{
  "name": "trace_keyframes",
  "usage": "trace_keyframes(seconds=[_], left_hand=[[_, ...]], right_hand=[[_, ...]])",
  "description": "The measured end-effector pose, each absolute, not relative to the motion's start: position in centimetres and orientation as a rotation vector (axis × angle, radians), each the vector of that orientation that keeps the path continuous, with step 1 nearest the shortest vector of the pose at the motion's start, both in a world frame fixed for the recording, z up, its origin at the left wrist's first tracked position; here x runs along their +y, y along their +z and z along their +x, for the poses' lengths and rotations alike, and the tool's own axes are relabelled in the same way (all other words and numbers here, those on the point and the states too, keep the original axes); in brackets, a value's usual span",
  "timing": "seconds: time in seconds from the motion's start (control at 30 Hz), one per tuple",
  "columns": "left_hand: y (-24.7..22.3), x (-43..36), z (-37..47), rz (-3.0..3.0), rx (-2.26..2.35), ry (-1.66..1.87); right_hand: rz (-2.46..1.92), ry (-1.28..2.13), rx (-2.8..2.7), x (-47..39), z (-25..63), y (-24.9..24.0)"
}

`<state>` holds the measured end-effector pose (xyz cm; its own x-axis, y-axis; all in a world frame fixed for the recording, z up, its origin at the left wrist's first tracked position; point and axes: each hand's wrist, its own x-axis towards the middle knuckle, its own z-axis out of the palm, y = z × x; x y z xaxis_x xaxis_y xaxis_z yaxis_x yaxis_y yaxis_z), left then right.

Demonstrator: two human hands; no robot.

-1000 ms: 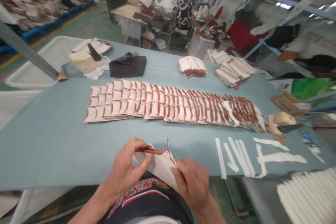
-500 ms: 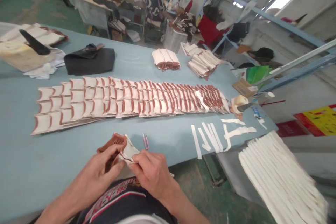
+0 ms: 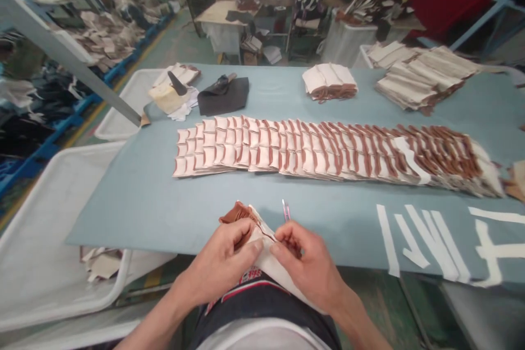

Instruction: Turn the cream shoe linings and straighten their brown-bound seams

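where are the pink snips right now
In the head view, the pink snips lie just right of centre on the table, between the right hand and the row of pieces.

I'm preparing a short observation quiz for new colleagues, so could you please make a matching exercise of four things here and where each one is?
Things:
1. Small snips
2. White strips
3. Dark folded sheet
4. Cream-and-brown piece

Places:
A. Toward the far edge of the table
B. Between the left hand and the right hand, held by both
C. On the table, just beyond the right hand
D. Near the table's front edge, well right of both hands

Right pairs: 1-C, 2-D, 3-A, 4-B
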<state>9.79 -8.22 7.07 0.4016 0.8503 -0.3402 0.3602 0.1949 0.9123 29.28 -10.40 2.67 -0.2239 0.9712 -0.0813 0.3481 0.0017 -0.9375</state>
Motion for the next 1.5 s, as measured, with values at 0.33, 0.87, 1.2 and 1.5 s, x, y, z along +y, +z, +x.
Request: trace_keyframes(seconds=[0.33,0.87,1.2,1.5], left_hand=[[8.9,-10.0,10.0,1.419,1.208,0.536],[8.2,-11.1,9.8,1.307,1.171,0.486],[7.6,-11.3,9.8,1.273,1.178,0.564],[7.3,-11.0,9.8,1.312,1.187,0.609]], right_hand=[[-1.227,1.730,-1.508,-10.0,29.1,5.0],[-1.137,1.939,-1.527,-11.0,29.7,4.2],[-1.162,1.416,-1.815,-11.4,29.7,4.3],[-1.243,1.394,-1.784,-11.1,29.3,4.6]])
